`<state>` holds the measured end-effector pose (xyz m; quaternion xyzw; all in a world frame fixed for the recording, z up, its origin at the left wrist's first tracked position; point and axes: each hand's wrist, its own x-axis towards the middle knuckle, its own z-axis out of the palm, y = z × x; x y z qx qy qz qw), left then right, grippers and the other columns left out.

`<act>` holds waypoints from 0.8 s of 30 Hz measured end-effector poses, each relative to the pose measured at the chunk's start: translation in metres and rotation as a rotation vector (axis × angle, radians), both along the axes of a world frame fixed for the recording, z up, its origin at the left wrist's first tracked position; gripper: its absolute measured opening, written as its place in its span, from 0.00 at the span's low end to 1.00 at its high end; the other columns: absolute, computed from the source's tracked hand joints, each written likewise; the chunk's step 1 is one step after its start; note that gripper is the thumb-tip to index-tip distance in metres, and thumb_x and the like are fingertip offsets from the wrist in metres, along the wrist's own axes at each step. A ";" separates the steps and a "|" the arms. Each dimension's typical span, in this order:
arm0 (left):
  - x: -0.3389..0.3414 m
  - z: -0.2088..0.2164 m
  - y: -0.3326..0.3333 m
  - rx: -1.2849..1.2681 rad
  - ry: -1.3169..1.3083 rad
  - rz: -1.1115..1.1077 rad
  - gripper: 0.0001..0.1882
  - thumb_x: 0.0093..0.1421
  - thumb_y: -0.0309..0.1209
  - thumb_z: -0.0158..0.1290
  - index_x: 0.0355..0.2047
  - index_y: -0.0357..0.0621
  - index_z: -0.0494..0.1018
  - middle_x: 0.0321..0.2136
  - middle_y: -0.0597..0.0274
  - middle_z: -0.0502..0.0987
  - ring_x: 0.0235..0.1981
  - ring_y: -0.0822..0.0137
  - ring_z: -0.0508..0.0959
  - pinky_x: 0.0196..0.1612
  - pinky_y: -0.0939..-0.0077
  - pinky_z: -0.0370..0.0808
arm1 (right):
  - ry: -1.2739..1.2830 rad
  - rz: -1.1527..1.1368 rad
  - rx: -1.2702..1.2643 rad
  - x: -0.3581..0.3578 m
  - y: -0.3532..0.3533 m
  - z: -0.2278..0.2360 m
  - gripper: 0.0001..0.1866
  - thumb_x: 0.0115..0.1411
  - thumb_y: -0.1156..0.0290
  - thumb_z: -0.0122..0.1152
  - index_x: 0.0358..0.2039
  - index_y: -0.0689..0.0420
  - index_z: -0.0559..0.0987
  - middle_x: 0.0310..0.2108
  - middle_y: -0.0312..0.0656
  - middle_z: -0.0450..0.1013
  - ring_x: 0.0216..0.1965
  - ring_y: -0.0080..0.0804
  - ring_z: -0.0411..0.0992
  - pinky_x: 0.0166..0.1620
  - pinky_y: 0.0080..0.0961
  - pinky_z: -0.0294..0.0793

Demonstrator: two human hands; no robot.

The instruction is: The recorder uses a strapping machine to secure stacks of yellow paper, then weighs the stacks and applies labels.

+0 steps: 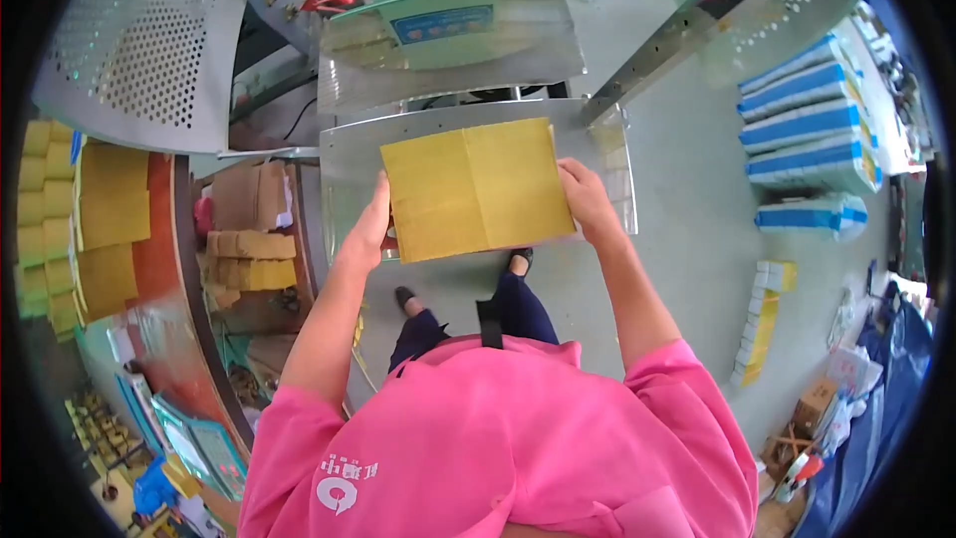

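Observation:
A flat yellow rectangle of paper [438, 189] with a crease across its middle is held level in front of me. Whether it is one sheet or a stack, I cannot tell. My left hand [372, 221] grips its left edge, the fingers partly hidden by the paper. At the opposite edge my right hand [586, 194] is closed on it, with its fingertips out of sight underneath. Below and beyond the paper lies the metal table of a machine [349, 144], with a clear plastic guard [448, 60] behind it.
Perforated metal panels [149, 50] and a slanting metal bar [687, 30] flank the machine. At left, yellow paper stacks [112, 194] lie on a reddish-brown table [164, 269]. Blue-and-white wrapped bundles [807, 139] and a row of small white-and-yellow packs [762, 324] line the right floor.

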<state>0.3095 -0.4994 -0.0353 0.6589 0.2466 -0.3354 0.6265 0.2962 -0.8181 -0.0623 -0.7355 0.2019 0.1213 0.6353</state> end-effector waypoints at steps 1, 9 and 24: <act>0.001 0.000 -0.003 0.027 0.006 0.008 0.45 0.59 0.72 0.28 0.58 0.49 0.66 0.50 0.65 0.73 0.49 0.69 0.72 0.38 0.70 0.73 | -0.004 0.008 0.078 0.000 -0.005 -0.003 0.14 0.64 0.65 0.50 0.43 0.59 0.79 0.35 0.37 0.76 0.37 0.24 0.71 0.44 0.22 0.69; -0.013 -0.009 0.002 0.028 -0.010 0.182 0.42 0.60 0.70 0.32 0.58 0.51 0.67 0.47 0.68 0.74 0.44 0.71 0.73 0.35 0.71 0.70 | -0.045 -0.118 0.450 0.001 -0.008 -0.011 0.19 0.67 0.61 0.49 0.52 0.60 0.74 0.45 0.39 0.74 0.45 0.25 0.71 0.49 0.22 0.69; -0.023 -0.014 0.006 -0.009 -0.094 0.129 0.38 0.63 0.63 0.36 0.60 0.47 0.64 0.53 0.62 0.71 0.50 0.68 0.73 0.42 0.70 0.73 | -0.093 -0.133 0.394 0.015 0.007 0.015 0.20 0.67 0.63 0.48 0.55 0.62 0.71 0.49 0.41 0.72 0.49 0.26 0.70 0.52 0.22 0.69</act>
